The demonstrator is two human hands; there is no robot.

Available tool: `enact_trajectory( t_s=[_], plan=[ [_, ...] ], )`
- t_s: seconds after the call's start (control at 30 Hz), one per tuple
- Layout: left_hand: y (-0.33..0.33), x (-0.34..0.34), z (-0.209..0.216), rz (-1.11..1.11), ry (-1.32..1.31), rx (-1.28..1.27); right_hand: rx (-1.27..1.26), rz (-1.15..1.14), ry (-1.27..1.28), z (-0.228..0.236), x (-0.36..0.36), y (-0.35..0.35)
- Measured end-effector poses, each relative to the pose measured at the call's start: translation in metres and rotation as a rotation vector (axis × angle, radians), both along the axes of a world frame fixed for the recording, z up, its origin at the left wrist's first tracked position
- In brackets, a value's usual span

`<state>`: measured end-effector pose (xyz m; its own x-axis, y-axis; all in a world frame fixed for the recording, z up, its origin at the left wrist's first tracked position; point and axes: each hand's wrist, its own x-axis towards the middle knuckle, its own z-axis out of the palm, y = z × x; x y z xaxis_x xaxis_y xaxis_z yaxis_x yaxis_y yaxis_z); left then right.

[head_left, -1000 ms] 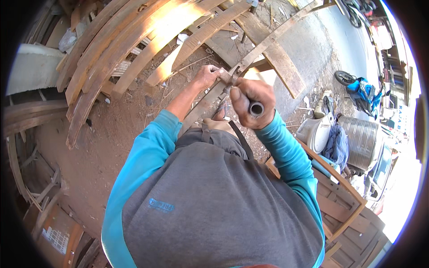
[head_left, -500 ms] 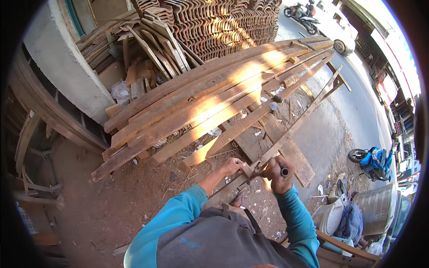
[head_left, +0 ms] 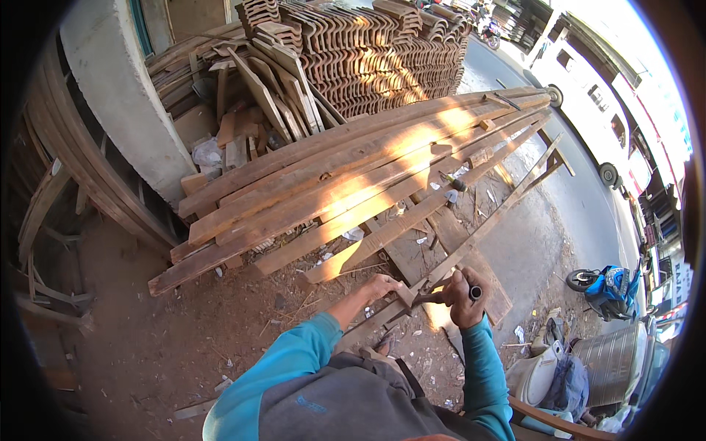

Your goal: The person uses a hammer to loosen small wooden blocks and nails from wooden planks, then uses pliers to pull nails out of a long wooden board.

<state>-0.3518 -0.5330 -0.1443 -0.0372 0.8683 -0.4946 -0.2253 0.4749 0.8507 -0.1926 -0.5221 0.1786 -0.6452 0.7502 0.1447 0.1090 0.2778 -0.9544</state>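
A long narrow wooden strip [head_left: 482, 229] runs slantwise in front of me, its near end close to my body. My left hand [head_left: 379, 287] is closed, the fingertips pinching a small wooden piece [head_left: 406, 295] against the strip. My right hand [head_left: 466, 298] is wrapped around what looks like a hammer [head_left: 476, 292], with the dark, hollow end of its handle pointing up at me. The tool's other end reaches left to the small wooden piece and seems to touch it. My fingers partly hide both the tool and the contact.
Several long beams [head_left: 309, 192] lie side by side beyond my hands. Stacked roof tiles [head_left: 368, 66] and scrap boards [head_left: 276, 81] stand behind them. A blue motorbike [head_left: 612, 292], a metal drum [head_left: 612, 360] and a white container [head_left: 531, 378] are at right. A white vehicle [head_left: 588, 95] is on the road.
My view has shifted slightly. The tool in my right hand has swung a little, while my left hand keeps the wooden piece. The white vehicle on the road has come further into view.
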Motion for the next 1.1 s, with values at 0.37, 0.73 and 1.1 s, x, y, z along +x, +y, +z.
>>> enact_trajectory(
  t_s=[0.37,0.73,1.1],
  plan=[
    [0.009,0.029,0.046,0.149,0.309,0.215,0.604,0.489,-0.127,-0.038,-0.023,-0.064],
    [-0.005,0.012,0.024,0.157,0.301,0.362,0.343,0.104,0.025,-0.015,-0.013,-0.042],
    [-0.031,0.017,0.081,0.061,0.084,0.158,0.387,-0.032,0.079,-0.013,-0.006,-0.028]
  ],
)
